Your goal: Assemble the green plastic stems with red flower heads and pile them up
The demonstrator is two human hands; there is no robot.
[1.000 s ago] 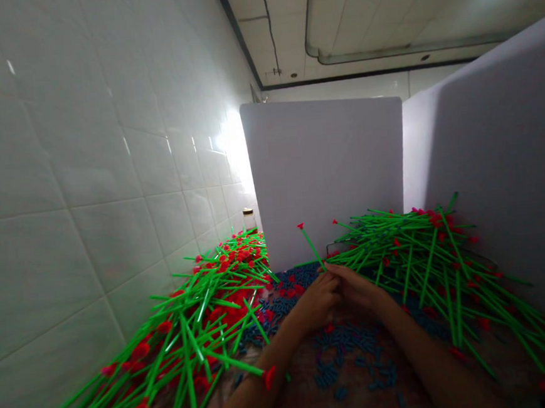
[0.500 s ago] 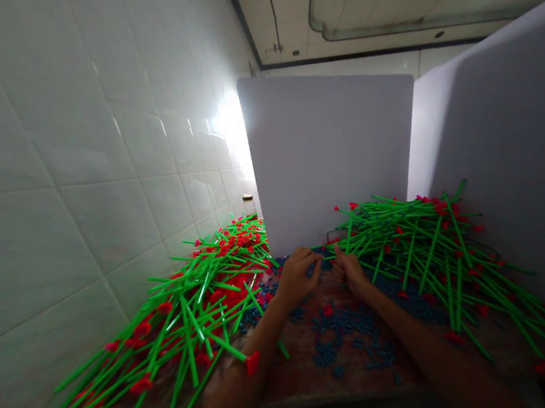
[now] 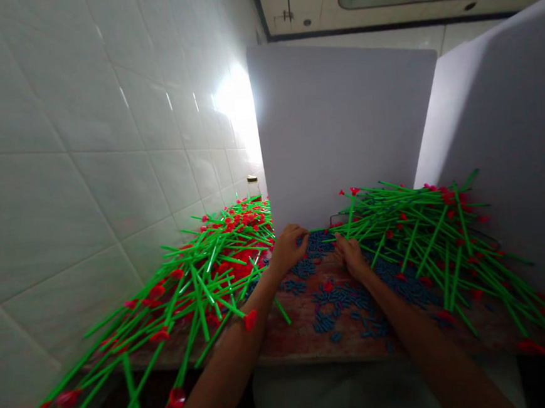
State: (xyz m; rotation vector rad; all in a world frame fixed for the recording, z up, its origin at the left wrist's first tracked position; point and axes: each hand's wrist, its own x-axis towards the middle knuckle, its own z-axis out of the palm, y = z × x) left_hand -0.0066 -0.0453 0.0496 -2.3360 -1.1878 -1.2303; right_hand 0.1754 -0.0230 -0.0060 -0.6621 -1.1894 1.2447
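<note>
My left hand (image 3: 288, 250) is closed in a pinch above the far part of the table, its fingertips beside a thin green stick. Whether anything small sits between those fingers cannot be made out. To its right, my right hand (image 3: 351, 255) has curled fingers and a raised thumb. A short length of green stick (image 3: 328, 241) pokes out of it toward the left hand. Small dark blue tube-like pieces (image 3: 320, 244) lie scattered below and between both hands. One red flared piece (image 3: 327, 286) rests among the blue ones near me.
Green sticks with red flared ends are heaped at the left (image 3: 202, 266) and the right (image 3: 410, 224). White panels (image 3: 342, 129) stand behind and to the right. A lidded jar (image 3: 253, 188) stands by the tiled wall (image 3: 111, 191). The wooden table's (image 3: 293, 344) front edge faces me.
My left hand has drawn back from the right hand, widening the gap between them. The right hand stays beside the short green stick. The view has tilted down somewhat.
</note>
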